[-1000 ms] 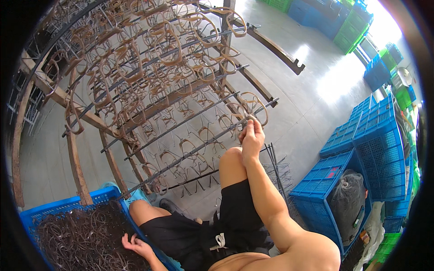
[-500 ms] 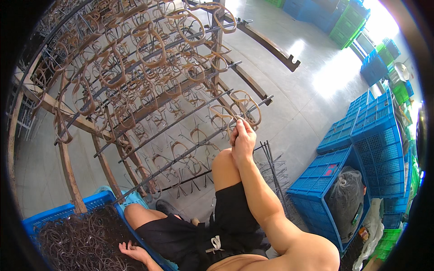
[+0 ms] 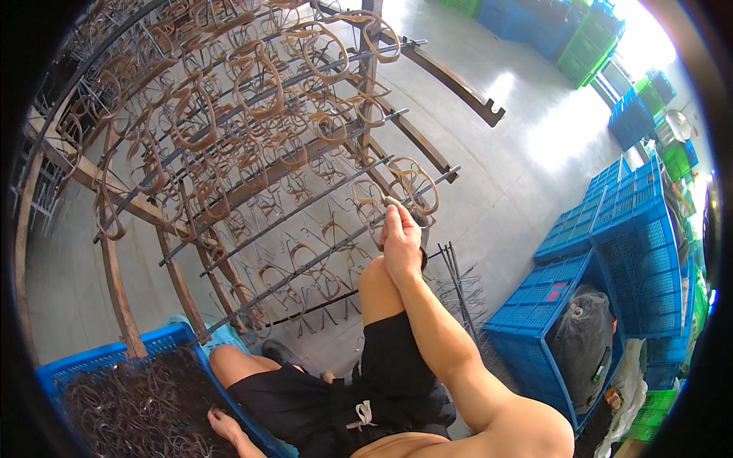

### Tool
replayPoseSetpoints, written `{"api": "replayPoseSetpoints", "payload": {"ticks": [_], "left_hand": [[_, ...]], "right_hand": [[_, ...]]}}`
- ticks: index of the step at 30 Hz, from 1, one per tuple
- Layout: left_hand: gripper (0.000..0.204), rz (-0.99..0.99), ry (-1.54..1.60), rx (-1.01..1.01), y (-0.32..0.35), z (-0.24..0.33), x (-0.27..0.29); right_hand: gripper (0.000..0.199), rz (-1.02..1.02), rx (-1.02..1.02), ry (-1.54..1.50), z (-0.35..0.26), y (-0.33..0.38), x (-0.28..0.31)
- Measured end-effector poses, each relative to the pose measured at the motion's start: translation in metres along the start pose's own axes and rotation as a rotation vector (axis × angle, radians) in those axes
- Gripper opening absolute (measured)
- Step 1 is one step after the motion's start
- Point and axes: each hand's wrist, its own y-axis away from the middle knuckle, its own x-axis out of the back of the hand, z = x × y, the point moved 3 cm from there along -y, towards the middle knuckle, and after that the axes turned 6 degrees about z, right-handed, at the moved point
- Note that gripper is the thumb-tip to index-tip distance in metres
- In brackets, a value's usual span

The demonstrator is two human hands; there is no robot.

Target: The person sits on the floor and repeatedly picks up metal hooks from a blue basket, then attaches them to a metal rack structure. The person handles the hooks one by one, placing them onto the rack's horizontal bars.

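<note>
My right hand [image 3: 402, 243] is raised over my knee at the near right end of a rack rod. Its fingers are closed on a dark curved piece [image 3: 421, 219], mostly hidden behind the hand. Just beyond the fingertips hang brown ring-shaped pieces [image 3: 421, 180] on the rod [image 3: 336, 246]. Low on the left, my left hand [image 3: 222, 424] is at the right side of a blue crate [image 3: 114, 353] full of thin, dark, curled strips [image 3: 137, 401]. Its fingers are drawn together; whatever they hold, if anything, cannot be made out.
A rack with wooden bars [image 3: 114, 282] and several dark rods carries many brown rings and thin wires. Thin dark rods [image 3: 458, 286] stand right of my knee. Blue crates [image 3: 527, 305] are stacked at right, one holding a dark plastic bag [image 3: 582, 343]. Green crates [image 3: 588, 42] stand far off.
My right hand has drawn slightly back and turned, and a dark piece now shows beside it. My left hand's spread fingers have closed together at the crate.
</note>
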Motion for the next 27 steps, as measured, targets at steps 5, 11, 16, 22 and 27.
{"api": "replayPoseSetpoints", "payload": {"ticks": [5, 11, 16, 22, 27], "left_hand": [[0.031, 0.058, 0.585, 0.111, 0.005, 0.015, 0.004], [0.030, 0.064, 0.684, -0.008, 0.023, 0.060, 0.025], [0.029, 0.009, 0.780, -0.074, 0.037, 0.086, 0.027], [0.027, -0.012, 0.816, -0.160, 0.053, 0.113, 0.039], [0.024, -0.100, 0.905, -0.290, 0.080, 0.134, 0.050]], "right_hand": [[0.028, -0.097, 0.085, 0.245, 0.000, -0.003, 0.000], [0.028, -0.113, 0.115, 0.317, -0.001, -0.002, -0.003], [0.028, -0.137, 0.138, 0.305, -0.002, -0.004, -0.001], [0.028, -0.098, 0.105, 0.291, -0.001, -0.006, 0.002], [0.022, -0.088, 0.077, 0.109, 0.007, -0.014, 0.003]]}}
